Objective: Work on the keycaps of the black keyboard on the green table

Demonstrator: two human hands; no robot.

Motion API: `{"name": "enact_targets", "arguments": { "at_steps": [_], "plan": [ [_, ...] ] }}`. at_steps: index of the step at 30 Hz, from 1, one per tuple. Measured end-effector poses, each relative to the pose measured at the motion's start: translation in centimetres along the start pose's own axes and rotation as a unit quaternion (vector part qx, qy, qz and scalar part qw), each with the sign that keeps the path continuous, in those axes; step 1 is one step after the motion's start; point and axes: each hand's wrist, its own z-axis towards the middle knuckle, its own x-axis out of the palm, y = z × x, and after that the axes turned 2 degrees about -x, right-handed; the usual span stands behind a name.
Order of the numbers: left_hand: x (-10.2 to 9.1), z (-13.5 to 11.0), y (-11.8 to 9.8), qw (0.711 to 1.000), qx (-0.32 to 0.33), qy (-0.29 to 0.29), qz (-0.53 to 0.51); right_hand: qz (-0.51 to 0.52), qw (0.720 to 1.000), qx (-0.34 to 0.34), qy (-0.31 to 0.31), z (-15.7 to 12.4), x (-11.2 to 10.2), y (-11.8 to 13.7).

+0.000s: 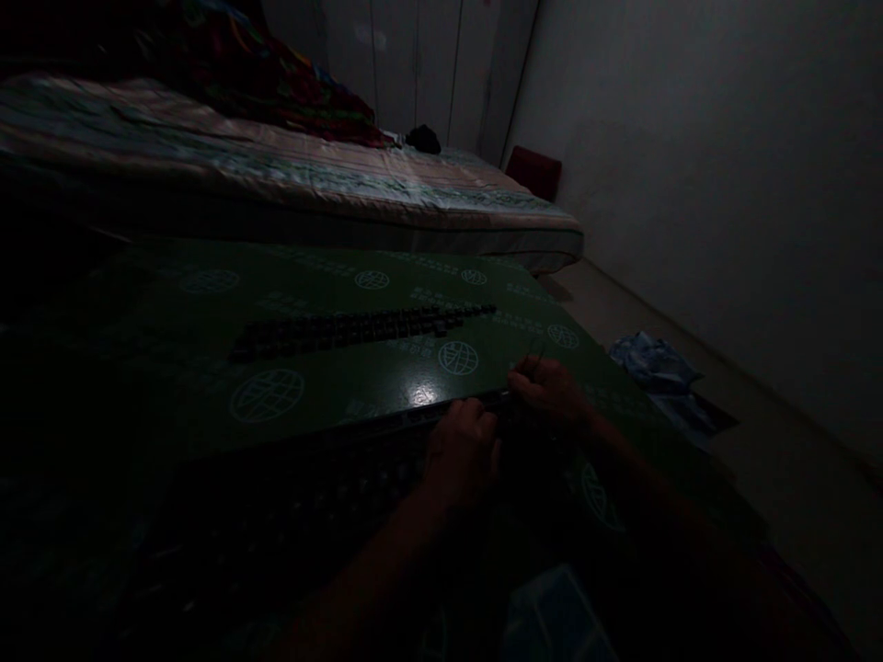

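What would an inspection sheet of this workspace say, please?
Surface: green board with globe prints and a glare spot near the hands.
Job's things: a row of small dark pieces lies on the board; a dark object lies under the hands, too dim to identify.
Clutter: blue cloth on the floor beside the board.
Hands: left hand rests on the dark object; right hand is at the board's near edge with fingers bunched. The grip of both is too dark to tell.
Cables: nothing seen.
Surroundings: bed with a striped sheet behind the board, a colourful blanket on it; pale wall.
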Motion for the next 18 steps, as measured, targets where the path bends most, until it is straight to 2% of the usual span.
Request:
{"name": "enact_targets", "arguments": {
  "at_steps": [7, 13, 18],
  "plan": [
    [0.3, 0.3, -0.2, 0.999, -0.003, -0.009, 0.043, -0.034, 0.999, -0.006, 0.025, 1.6, 0.1, 0.0],
    [0.4, 0.2, -0.2, 0.997, 0.001, -0.019, 0.073, -0.02, 0.996, 0.023, 0.079, 2.6, 0.5, 0.0],
    [0.2, 0.4, -0.4, 0.997, -0.002, -0.007, 0.08, -0.035, 0.997, 0.019, 0.073, 2.7, 0.8, -0.3]
  ]
}}
